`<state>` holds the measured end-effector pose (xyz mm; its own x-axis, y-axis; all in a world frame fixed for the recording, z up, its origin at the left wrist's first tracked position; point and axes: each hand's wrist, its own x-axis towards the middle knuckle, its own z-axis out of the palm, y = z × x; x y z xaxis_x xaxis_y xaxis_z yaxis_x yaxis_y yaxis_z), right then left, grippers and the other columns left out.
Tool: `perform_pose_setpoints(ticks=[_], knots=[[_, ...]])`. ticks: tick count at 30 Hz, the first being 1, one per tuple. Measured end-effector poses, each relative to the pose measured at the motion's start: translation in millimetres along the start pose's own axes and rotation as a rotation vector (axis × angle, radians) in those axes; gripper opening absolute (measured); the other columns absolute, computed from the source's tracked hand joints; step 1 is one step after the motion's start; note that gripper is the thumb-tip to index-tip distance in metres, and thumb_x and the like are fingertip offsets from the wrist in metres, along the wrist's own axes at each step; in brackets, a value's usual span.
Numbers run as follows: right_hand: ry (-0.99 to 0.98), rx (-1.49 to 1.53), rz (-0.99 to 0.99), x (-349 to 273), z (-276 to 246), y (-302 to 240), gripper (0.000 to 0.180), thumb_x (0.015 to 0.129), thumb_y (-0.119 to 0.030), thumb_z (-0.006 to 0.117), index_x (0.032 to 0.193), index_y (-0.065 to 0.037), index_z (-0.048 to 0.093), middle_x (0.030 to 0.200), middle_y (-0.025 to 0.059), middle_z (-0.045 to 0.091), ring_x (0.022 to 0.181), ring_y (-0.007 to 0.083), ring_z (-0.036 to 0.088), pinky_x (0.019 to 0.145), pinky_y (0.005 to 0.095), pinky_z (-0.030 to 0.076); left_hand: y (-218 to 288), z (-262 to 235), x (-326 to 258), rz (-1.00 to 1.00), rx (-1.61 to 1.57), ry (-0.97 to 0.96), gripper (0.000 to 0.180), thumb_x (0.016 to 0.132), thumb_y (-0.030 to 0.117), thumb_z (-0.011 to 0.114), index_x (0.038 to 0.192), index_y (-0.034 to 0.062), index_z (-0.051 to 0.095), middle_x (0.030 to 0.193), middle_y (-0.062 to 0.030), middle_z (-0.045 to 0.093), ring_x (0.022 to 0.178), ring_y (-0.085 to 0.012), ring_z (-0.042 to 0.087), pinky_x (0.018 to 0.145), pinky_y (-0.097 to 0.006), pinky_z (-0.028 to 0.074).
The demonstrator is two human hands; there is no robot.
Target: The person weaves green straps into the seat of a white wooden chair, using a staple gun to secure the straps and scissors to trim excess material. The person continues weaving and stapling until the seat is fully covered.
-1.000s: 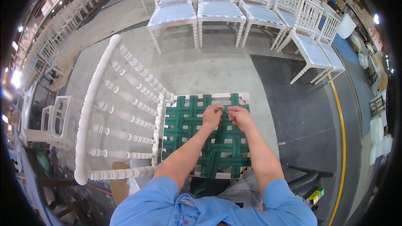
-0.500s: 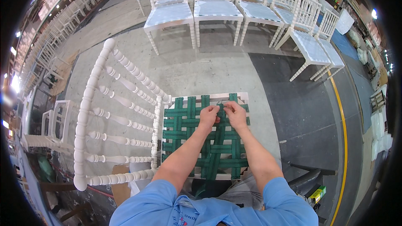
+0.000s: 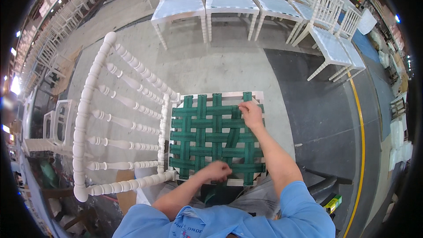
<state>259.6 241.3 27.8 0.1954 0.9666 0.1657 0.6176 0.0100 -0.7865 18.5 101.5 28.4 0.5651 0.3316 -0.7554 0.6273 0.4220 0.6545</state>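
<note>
In front of me stands a white chair frame [image 3: 81, 119] with a turned, beaded back, its back to my left. Green webbing straps [image 3: 217, 136] cross over and under each other across its seat. My right hand [image 3: 251, 114] is over the far right part of the seat, fingers pinched on a loose webbing strap [image 3: 236, 111] that slants down through the weave. Above the near edge of the seat is my left hand [image 3: 218, 170], smeared by motion. A dark green strap tail [image 3: 216, 189] hangs below it; whether the fingers hold it is unclear.
Several white chairs [image 3: 231, 1] with pale blue-white seats line the far side. More white chairs [image 3: 48, 53] stand along the left. A yellow floor line [image 3: 362, 128] runs down the right. A green and yellow box [image 3: 333, 203] lies near my right elbow.
My left hand has come away from the far side of the seat toward me, to the near edge. My right hand stays by the strap end at the far side.
</note>
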Motion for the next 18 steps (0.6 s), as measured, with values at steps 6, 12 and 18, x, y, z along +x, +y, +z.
perform_pose_setpoints(ticks=[6, 12, 18], knots=[[-0.098, -0.022, 0.109, 5.7, 5.6, -0.8, 0.015, 0.095, -0.015, 0.072, 0.106, -0.007, 0.078, 0.098, 0.0129, 0.073, 0.089, 0.0325, 0.07, 0.08, 0.0412, 0.056, -19.8, 64.5, 3.9, 0.107, -0.23, -0.028, 0.021, 0.107, 0.021, 0.061, 0.112, 0.0025, 0.07, 0.093, -0.0054, 0.075, 0.078, -0.0129, 0.072, 0.071, -0.029, 0.06], [-0.093, -0.136, -0.023, 13.8, 7.1, 1.4, 0.015, 0.096, -0.014, 0.07, 0.106, -0.004, 0.076, 0.096, 0.0136, 0.073, 0.09, 0.031, 0.071, 0.081, 0.0401, 0.056, 49.0, -6.7, 51.5, 0.386, -0.266, 0.549, 0.022, 0.105, 0.02, 0.065, 0.115, 0.0015, 0.07, 0.083, -0.0051, 0.073, 0.066, -0.0122, 0.068, 0.061, -0.033, 0.056], [-0.168, -0.066, 0.063, 14.0, 3.7, 1.1, 0.014, 0.095, -0.013, 0.072, 0.106, -0.004, 0.074, 0.102, 0.0138, 0.071, 0.095, 0.0309, 0.071, 0.083, 0.0396, 0.055, 112.5, -108.8, 107.7, 0.615, 0.235, 0.979, 0.024, 0.094, 0.018, 0.073, 0.115, 0.0061, 0.071, 0.101, -0.0139, 0.072, 0.093, -0.0308, 0.07, 0.085, -0.042, 0.056]])
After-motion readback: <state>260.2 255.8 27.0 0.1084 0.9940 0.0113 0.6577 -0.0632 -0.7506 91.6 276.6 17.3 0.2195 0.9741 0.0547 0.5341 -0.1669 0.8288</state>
